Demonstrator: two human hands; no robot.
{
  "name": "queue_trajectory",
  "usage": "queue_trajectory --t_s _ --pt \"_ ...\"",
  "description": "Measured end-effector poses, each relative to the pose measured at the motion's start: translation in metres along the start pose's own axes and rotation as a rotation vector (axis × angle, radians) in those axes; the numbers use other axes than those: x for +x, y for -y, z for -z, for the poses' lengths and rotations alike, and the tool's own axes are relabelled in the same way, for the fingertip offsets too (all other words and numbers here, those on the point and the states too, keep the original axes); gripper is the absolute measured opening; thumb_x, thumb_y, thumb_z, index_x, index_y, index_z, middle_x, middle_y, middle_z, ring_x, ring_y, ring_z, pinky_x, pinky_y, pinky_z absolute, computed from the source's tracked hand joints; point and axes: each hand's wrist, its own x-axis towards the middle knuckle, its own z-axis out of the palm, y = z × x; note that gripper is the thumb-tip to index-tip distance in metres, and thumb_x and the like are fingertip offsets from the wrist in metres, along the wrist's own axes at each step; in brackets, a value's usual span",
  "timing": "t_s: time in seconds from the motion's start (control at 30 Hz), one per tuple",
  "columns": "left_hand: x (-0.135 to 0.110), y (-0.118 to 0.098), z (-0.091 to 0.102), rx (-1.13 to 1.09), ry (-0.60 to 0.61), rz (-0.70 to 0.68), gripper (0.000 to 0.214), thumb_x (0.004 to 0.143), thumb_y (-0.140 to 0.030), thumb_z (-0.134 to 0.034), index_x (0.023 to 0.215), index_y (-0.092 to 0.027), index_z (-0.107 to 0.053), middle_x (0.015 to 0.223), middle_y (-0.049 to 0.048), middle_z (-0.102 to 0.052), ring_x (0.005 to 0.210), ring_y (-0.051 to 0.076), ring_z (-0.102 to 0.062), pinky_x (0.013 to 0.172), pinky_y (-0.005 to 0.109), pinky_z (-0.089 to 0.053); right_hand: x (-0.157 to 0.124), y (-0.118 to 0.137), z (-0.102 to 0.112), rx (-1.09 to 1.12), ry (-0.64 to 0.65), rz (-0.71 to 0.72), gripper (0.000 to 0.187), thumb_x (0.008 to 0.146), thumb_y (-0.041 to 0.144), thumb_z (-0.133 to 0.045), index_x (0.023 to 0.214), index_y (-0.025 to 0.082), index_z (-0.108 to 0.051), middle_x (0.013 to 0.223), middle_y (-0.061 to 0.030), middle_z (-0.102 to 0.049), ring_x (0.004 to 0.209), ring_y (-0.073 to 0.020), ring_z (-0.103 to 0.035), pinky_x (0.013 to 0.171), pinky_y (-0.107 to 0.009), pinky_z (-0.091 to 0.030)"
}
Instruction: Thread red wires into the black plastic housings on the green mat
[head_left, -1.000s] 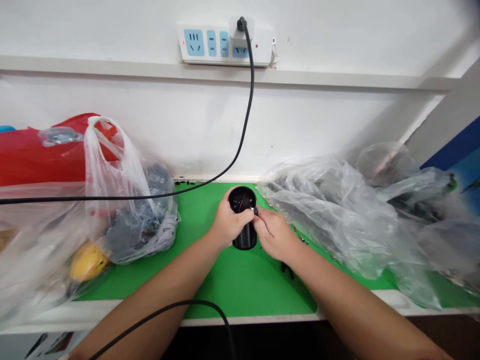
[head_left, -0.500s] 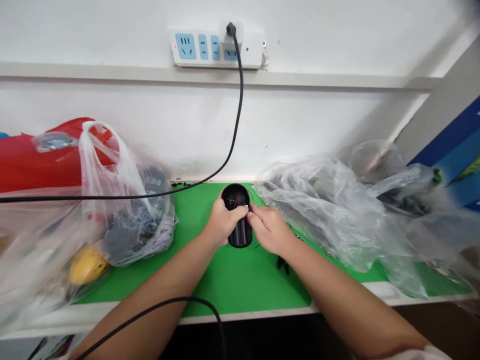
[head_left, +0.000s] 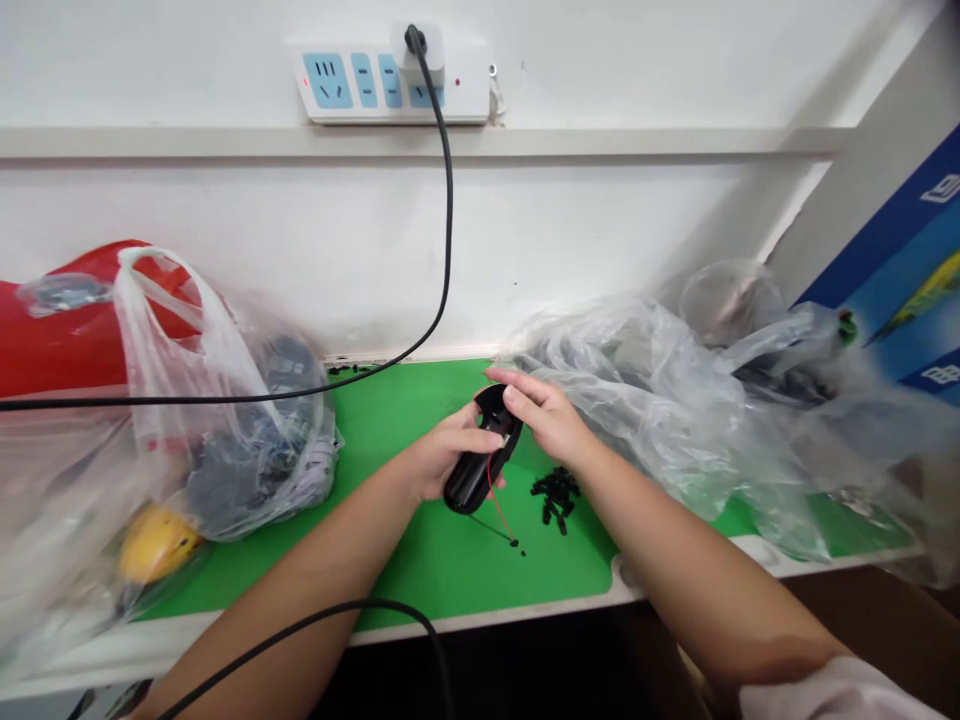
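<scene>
My left hand (head_left: 442, 462) grips a black plastic cylindrical casing (head_left: 471, 483), which tilts above the green mat. My right hand (head_left: 544, 415) has its fingers apart, and they rest against the casing's upper end. A thin red wire (head_left: 496, 505) hangs from the casing and ends in a small black piece on the mat. Beside my right wrist lies a loose heap of small black parts (head_left: 556, 497). The casing's inside is hidden from this angle.
The green mat (head_left: 397, 410) is flanked by bulging clear plastic bags (head_left: 232, 340) (head_left: 637, 400). A black cable (head_left: 448, 200) runs from a wall power strip (head_left: 390, 85) across the left bag. Another cable section (head_left: 315, 620) lies over my left forearm.
The casing has tipped from upright to a slant, and its red wire now hangs below it. My right hand has shifted to its upper end. The black parts appear as a larger heap.
</scene>
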Motion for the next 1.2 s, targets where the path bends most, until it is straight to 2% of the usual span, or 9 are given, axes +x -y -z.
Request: queue_trajectory --t_s 0.07,0.13,0.27,0.37,0.53,0.7,0.97,1.1,1.2 --pt "0.001 -0.002 0.003 0.231 -0.05 -0.096 0.062 0.067 -0.028 -0.075 0.12 -0.021 -0.043 0.088 0.002 -0.06 0.067 0.019 -0.064 0.056 0.03 -0.051 0.001 -0.001 0.0 -0.089 -0.086 0.043 0.046 0.086 0.05 -0.058 0.124 0.024 -0.06 0.109 -0.0051 -0.069 0.098 -0.023 -0.065 0.09 -0.046 -0.052" --pt "0.004 -0.001 0.005 0.442 -0.093 -0.209 0.052 0.066 -0.025 -0.076 0.111 -0.015 -0.052 0.091 0.0039 -0.061 0.082 0.02 -0.063 0.071 0.032 -0.051 0.001 -0.002 -0.001 -0.172 -0.149 0.095 0.045 0.084 0.046 -0.061 0.123 0.023 -0.061 0.111 -0.0059 -0.069 0.101 -0.0224 -0.065 0.092 -0.044 -0.051" --pt "0.011 0.007 0.005 0.608 -0.117 -0.358 0.042 0.073 -0.03 -0.071 0.109 -0.011 -0.057 0.1 0.0074 -0.063 0.099 0.025 -0.058 0.087 0.038 -0.046 0.0 -0.004 -0.002 -0.253 -0.192 0.138 0.044 0.083 0.041 -0.063 0.122 0.022 -0.062 0.112 -0.006 -0.069 0.103 -0.0216 -0.065 0.095 -0.043 -0.051" --pt "0.013 0.014 0.002 0.637 -0.184 -0.394 0.047 0.077 -0.036 -0.068 0.114 -0.011 -0.055 0.1 0.0084 -0.062 0.1 0.025 -0.058 0.087 0.038 -0.046 0.001 -0.002 -0.001 -0.252 -0.188 0.118 0.043 0.082 0.041 -0.064 0.12 0.021 -0.063 0.11 -0.0065 -0.07 0.099 -0.0212 -0.066 0.092 -0.042 -0.052" --pt "0.015 0.022 -0.003 0.637 -0.24 -0.408 0.042 0.081 -0.041 -0.063 0.109 -0.011 -0.056 0.096 0.008 -0.063 0.099 0.025 -0.059 0.085 0.037 -0.047 0.001 0.002 0.001 -0.273 -0.169 0.093 0.042 0.081 0.041 -0.064 0.117 0.021 -0.065 0.107 -0.0055 -0.071 0.098 -0.021 -0.066 0.091 -0.041 -0.052" --pt "0.017 0.02 -0.005 0.696 -0.263 -0.417 0.038 0.084 -0.042 -0.058 0.104 -0.011 -0.059 0.098 0.0093 -0.064 0.095 0.024 -0.06 0.084 0.037 -0.047 0.0 0.0 0.0 -0.314 -0.141 0.084 0.041 0.082 0.041 -0.063 0.119 0.021 -0.064 0.11 -0.0058 -0.07 0.102 -0.022 -0.065 0.094 -0.041 -0.051" --pt "0.01 0.015 -0.004 0.755 -0.29 -0.43 0.042 0.082 -0.039 -0.061 0.115 -0.014 -0.055 0.105 0.0087 -0.064 0.096 0.024 -0.059 0.085 0.036 -0.046 0.0 -0.003 -0.003 -0.205 -0.128 0.119 0.042 0.085 0.046 -0.06 0.12 0.023 -0.063 0.115 -0.0056 -0.067 0.106 -0.0221 -0.063 0.097 -0.043 -0.048" --pt "0.002 0.011 -0.003 0.949 -0.3 -0.518 0.049 0.078 -0.038 -0.065 0.12 -0.017 -0.052 0.108 0.0093 -0.063 0.094 0.024 -0.06 0.085 0.038 -0.046 0.003 -0.004 0.0 -0.064 -0.131 0.161 0.043 0.088 0.051 -0.052 0.117 0.021 -0.064 0.109 -0.0075 -0.07 0.102 -0.0211 -0.064 0.093 -0.041 -0.049" --pt "-0.013 -0.002 -0.015 1.178 -0.328 -0.592 0.054 0.072 -0.039 -0.069 0.119 -0.017 -0.054 0.113 0.0134 -0.061 0.1 0.029 -0.059 0.09 0.042 -0.044 0.008 -0.01 0.004 0.111 -0.182 0.152 0.053 0.09 0.059 -0.042 0.117 0.018 -0.063 0.103 -0.0103 -0.07 0.098 -0.0213 -0.065 0.084 -0.039 -0.051"
